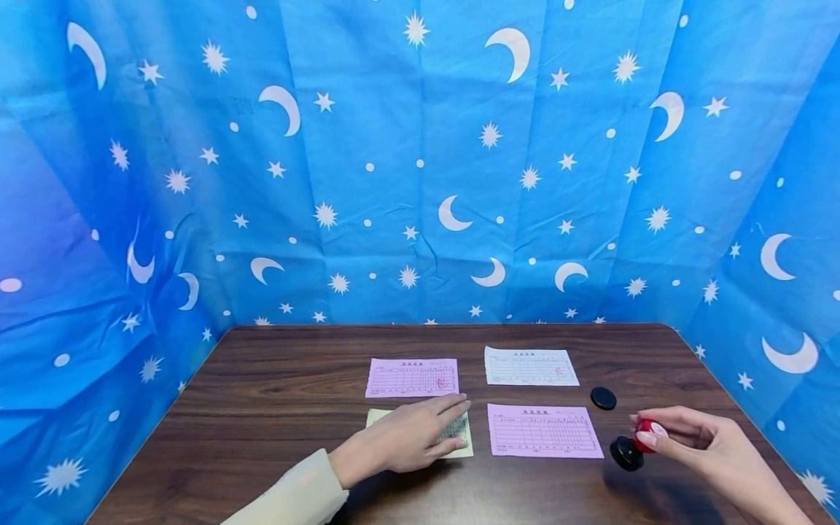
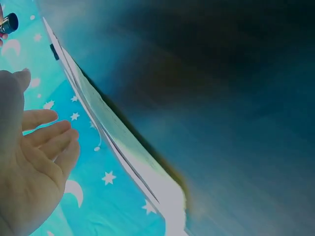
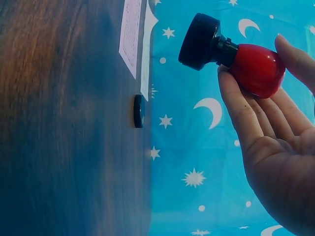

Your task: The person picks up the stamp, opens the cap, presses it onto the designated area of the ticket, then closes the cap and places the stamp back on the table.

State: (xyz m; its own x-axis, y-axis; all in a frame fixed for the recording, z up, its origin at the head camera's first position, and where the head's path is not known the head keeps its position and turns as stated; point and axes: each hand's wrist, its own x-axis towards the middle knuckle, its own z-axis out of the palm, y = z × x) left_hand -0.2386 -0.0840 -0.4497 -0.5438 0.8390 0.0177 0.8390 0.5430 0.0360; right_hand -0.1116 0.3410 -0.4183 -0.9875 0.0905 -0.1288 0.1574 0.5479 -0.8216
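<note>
Right hand: the thumb and fingers of the right hand (image 1: pixel 715 445) pinch the red handle (image 3: pixel 256 69) of a stamp (image 3: pixel 225 50).
Stamp: raised off the table (image 1: pixel 262 423) and tilted, its black head (image 1: pixel 626 453) pointing down and left, near the right edge of the near pink slip (image 1: pixel 545 432).
Left hand: the left hand (image 1: pixel 416 435) has its fingers extended and thumb apart, over the yellow-green slip (image 1: pixel 463 440); whether it touches the paper, I cannot tell.
Far slips: another pink slip (image 1: pixel 410 378) at left, a white slip (image 1: pixel 530 367) at right, each bearing a red mark on its right side.
Black disc: a round black disc (image 1: pixel 603 398) lies flat beyond the stamp, near the white slip.
Backdrop: blue cloth (image 1: pixel 367 131) with white moons and stars.
</note>
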